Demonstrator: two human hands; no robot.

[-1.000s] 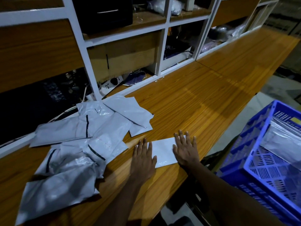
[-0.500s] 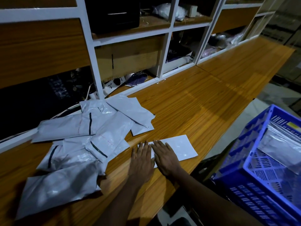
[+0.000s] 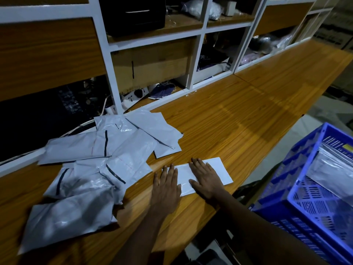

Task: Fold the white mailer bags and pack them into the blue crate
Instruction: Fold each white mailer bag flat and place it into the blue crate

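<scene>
A folded white mailer bag (image 3: 219, 172) lies flat near the front edge of the wooden counter (image 3: 238, 115). My left hand (image 3: 167, 183) rests palm down on its left end, fingers spread. My right hand (image 3: 205, 177) presses flat on its middle, also holding nothing. A loose pile of several unfolded white mailer bags (image 3: 99, 163) lies to the left of my hands. The blue crate (image 3: 298, 188) stands low at the right, beyond the counter edge, with a clear plastic bag (image 3: 332, 165) inside it.
White-framed wooden shelves (image 3: 198, 41) line the back of the counter, holding a black box, a power strip with cables and bagged items. The counter runs on to the far right. Dark objects sit on the floor below the counter's front edge.
My right hand slid left along the folded bag, then moved a little back to the right. The left hand stayed at the bag's left end. The view shifted slightly.
</scene>
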